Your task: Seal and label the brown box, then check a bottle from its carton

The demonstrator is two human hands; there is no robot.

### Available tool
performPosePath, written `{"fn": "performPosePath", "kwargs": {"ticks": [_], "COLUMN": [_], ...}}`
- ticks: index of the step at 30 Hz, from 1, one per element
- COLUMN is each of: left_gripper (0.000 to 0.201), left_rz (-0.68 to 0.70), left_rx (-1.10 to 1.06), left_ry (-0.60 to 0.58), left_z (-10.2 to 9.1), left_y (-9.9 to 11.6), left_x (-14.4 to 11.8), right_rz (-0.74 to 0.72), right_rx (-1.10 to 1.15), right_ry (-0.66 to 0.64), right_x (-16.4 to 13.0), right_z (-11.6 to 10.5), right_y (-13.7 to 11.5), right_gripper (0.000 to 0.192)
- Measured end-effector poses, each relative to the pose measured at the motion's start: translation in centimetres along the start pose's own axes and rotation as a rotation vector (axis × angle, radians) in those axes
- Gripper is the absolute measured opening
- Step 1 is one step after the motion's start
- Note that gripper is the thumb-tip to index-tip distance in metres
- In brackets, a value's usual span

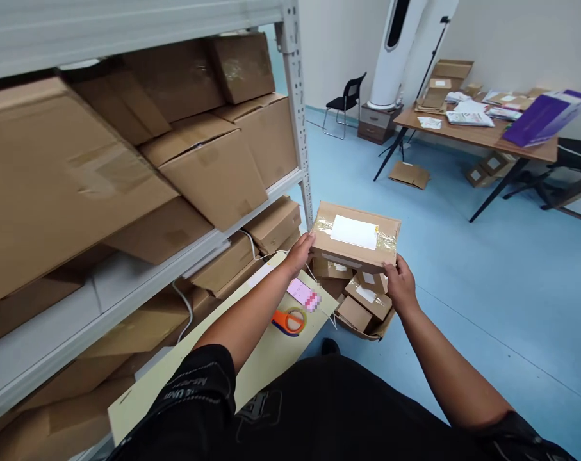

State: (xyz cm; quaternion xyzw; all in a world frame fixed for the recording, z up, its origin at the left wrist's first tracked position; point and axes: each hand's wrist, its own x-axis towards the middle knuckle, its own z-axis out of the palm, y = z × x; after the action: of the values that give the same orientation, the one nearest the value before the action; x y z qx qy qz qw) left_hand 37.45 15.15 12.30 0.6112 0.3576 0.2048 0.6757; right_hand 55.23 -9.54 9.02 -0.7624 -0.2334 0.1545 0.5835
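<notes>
Carrying step, seemingly: taped box (355,242) with white label held in the air between left hand (300,253) and right hand (400,282), above small parcels (364,301) on the floor, beside the shelf (297,115). Next move calls for steady two-sided grip.
</notes>
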Motion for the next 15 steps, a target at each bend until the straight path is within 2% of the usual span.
{"fn": "performPosePath", "kwargs": {"ticks": [5,10,12,15], "left_gripper": [0.055,0.06,0.062,0.062], "left_rz": [0.001,-0.025,-0.015,-0.017], "left_rx": [0.047,0.083,0.171,0.282], "left_ry": [-0.076,-0.146,-0.114,0.001], "left_z": [2.4,3.8,4.0,3.6], "left_y": [-1.4,-3.2,-4.0,-5.2], "left_x": [3.4,6.1,7.0,7.8], "right_rz": [0.107,0.149,0.191,0.295], "right_rx": [0.05,0.004,-0.037,-0.129], "right_ry": [0.04,0.054,0.065,0.098], "right_x": [0.6,1.2,1.8,2.4], "right_z": [-1.6,-2.1,-2.2,-2.5], "right_y": [1.6,3.8,5.0,6.9], "right_gripper": [0.065,0.067,0.07,0.073]}}
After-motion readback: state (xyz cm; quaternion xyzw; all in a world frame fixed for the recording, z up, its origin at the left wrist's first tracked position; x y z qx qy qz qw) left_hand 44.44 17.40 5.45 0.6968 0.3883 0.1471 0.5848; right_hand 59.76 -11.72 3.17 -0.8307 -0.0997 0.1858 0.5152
